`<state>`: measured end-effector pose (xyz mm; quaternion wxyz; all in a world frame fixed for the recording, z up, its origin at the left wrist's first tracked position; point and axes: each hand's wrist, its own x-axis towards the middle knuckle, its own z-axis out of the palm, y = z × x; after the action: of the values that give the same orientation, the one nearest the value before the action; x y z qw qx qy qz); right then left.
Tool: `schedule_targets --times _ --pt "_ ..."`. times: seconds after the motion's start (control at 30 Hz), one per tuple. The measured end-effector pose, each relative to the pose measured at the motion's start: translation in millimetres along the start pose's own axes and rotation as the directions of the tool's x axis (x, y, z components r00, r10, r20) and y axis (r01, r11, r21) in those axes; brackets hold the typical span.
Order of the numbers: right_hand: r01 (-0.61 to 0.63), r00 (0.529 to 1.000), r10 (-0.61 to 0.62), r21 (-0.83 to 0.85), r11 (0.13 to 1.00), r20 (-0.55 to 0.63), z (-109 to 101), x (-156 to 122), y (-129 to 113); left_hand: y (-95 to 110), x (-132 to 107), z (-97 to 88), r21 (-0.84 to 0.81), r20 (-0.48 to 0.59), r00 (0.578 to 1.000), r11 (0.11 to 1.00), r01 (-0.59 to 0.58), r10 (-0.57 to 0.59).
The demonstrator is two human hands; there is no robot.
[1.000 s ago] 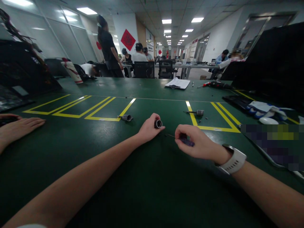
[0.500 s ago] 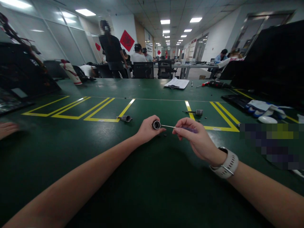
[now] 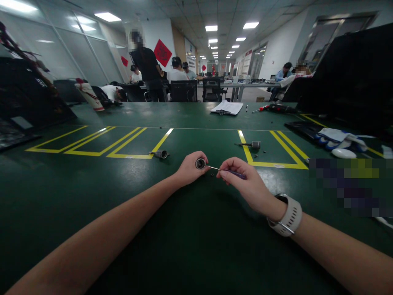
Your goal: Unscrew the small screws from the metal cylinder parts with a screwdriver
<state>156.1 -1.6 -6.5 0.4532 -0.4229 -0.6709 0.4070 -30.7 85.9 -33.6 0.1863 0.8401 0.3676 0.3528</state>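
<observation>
My left hand (image 3: 190, 168) is closed around a small dark metal cylinder (image 3: 200, 164), its open round end turned towards me. In my right hand (image 3: 241, 178) is a thin screwdriver (image 3: 233, 174) with a purple handle, held between thumb and fingers. Its shaft points left, and the tip meets the right side of the cylinder near my left fingertips; the exact contact is too small to make out. A tiny dark ring-like part (image 3: 212, 175) lies on the table just below the shaft.
On the green table (image 3: 172, 237) lie two similar metal cylinders with thin ends, one at left (image 3: 161, 154) and one at right (image 3: 255, 145). Farther back are a clipboard (image 3: 227, 107) and a red-black power tool (image 3: 274, 108). Gloves (image 3: 339, 139) and a white mouse (image 3: 344, 153) sit at right.
My right hand has moved slightly left and down, so the screwdriver now slants more, its handle lower than its tip. The left hand keeps hold of the cylinder. Another person's hand at far left is gone.
</observation>
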Motion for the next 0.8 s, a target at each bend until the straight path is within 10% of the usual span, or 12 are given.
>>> schedule_targets --times 0.47,0.67,0.8 --pt "0.128 0.991 -0.111 -0.322 0.938 0.073 6.1 -5.7 -12.6 12.7 -7.5 0.9 0.338 0.093 0.986 0.927 -0.161 0.137" --pt "-0.067 0.997 0.069 0.084 0.994 -0.020 3.1 -1.4 -6.6 13.0 -9.9 0.0 0.322 0.084 0.976 0.921 -0.220 0.203" --pt "-0.223 0.963 0.269 0.462 0.858 -0.035 3.5 2.2 -1.0 8.8 -9.1 1.3 0.234 0.037 0.979 0.950 -0.205 0.202"
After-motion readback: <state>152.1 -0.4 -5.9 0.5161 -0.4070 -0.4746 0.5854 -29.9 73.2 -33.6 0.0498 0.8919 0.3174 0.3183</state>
